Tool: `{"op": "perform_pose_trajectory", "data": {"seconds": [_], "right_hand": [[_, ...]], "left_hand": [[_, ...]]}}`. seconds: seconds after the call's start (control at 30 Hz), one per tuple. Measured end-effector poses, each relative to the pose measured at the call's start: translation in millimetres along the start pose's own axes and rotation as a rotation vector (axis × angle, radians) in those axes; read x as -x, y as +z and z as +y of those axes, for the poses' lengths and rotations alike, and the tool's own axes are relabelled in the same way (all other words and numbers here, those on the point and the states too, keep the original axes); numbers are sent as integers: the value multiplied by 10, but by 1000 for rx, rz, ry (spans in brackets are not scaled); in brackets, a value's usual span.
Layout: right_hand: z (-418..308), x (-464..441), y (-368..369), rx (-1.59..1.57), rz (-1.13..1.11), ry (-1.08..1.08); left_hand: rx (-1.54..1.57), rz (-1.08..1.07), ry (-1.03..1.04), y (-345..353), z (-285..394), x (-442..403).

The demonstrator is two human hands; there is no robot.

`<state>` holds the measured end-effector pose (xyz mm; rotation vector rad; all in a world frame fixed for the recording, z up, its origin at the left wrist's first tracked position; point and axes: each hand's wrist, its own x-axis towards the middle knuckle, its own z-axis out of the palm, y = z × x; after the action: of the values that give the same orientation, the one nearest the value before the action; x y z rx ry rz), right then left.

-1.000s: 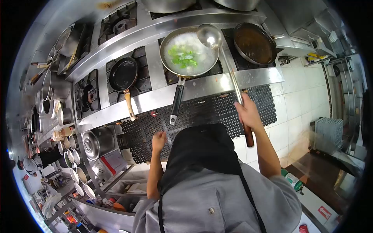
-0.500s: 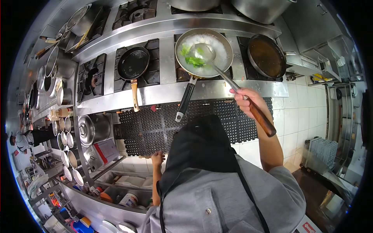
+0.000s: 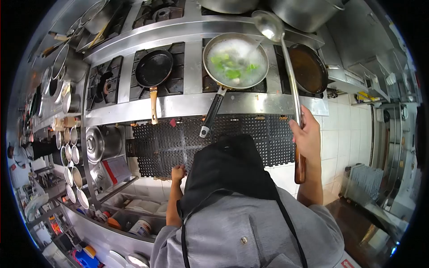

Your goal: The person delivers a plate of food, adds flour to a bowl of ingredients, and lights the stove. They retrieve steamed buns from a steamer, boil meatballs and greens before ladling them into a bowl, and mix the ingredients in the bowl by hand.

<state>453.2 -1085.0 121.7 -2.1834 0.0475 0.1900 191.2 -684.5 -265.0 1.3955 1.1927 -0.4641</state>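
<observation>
My right hand (image 3: 307,136) grips a long-handled metal ladle (image 3: 292,76) by its wooden handle. The ladle's bowl (image 3: 269,27) is up above the back right of a frying pan (image 3: 207,73), clear of the food. Inside that pan, green leaves (image 3: 232,67) lie in a pale, steaming, bubbling liquid. The pan rests on a burner, its black handle (image 3: 213,112) pointing toward me. My left hand (image 3: 178,172) hangs low beside my apron, away from the stove, with its fingers curled and nothing visible in them.
A black frying pan (image 3: 154,67) with a wooden handle sits on the burner to the left. On the right, a wide pan (image 3: 306,71) holds brown liquid. Large pots (image 3: 308,13) stand behind. A lidded pot (image 3: 107,142) is at lower left, and a rubber mat (image 3: 165,145) covers the floor.
The ladle has come up out of the frying pan and swung to the right, its handle now more upright. My right hand has moved right and slightly down. The leaves lie more spread out.
</observation>
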Motion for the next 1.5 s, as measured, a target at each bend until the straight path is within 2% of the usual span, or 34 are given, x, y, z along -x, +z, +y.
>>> {"op": "perform_pose_trajectory", "data": {"seconds": [0.07,0.1,0.17,0.23,0.27,0.33,0.4,0.43,0.5,0.57,0.6,0.63,0.67,0.73,0.83,0.9,0.97,1.07,1.13,1.17,1.27,1.37,1.43,1.47,1.5], "right_hand": [[229,-22,77,-326,23,39],[438,-98,67,-612,-153,88],[498,-73,332,-368,-149,185],[498,173,513,-110,-69,128],[445,329,542,-291,-50,253],[778,331,625,-272,-128,181],[818,422,678,-259,-113,168],[823,395,746,-258,-147,140],[799,409,851,-350,-130,242],[695,405,967,-313,-134,218],[633,409,1045,-281,-126,210],[575,402,1146,-273,-138,197],[516,414,1259,-278,-108,186],[351,416,1492,-276,-83,167],[-25,479,1945,-281,-4,192],[-338,475,2193,-199,82,290],[-530,541,2363,-179,100,293],[-969,644,2689,-119,137,328],[-1201,736,2851,-100,195,364],[-1174,812,2917,-87,186,337],[-1302,841,3065,-20,187,358],[-1370,756,3161,-31,178,357],[-1501,569,3275,96,172,298],[-1612,623,3396,-79,244,354],[-1665,591,3450,-52,246,361]], "left_hand": [[43,27,8,0,-47,12],[42,50,23,17,-67,30],[2,51,47,-94,-136,69],[-141,86,122,-225,-299,39],[-243,163,177,-256,-384,23],[-8,197,106,-456,-297,269],[102,311,134,-827,-282,180],[179,398,164,-1056,-265,113],[132,602,259,-1717,145,123],[222,714,345,-2528,569,17],[94,907,411,-2974,702,-169],[37,915,325,-3334,1155,131],[79,1039,407,-3804,1172,-215],[79,1120,381,-4582,1594,-335],[-190,1258,525,-5609,1908,-755],[-316,1275,452,-6149,2148,-971],[-420,1259,382,-6648,2326,-1113],[-488,1255,179,-7459,2163,-1522],[-503,1232,-16,-7356,2286,-1034],[-457,1167,-19,-7441,2166,-1112],[-636,1059,-56,-7406,1917,-1291],[-767,1159,17,-7339,1825,-1529],[-821,1086,-59,-7446,1607,-1744],[-937,1134,90,-7501,1515,-2025],[-878,1115,133,-7599,1427,-2215]]}}
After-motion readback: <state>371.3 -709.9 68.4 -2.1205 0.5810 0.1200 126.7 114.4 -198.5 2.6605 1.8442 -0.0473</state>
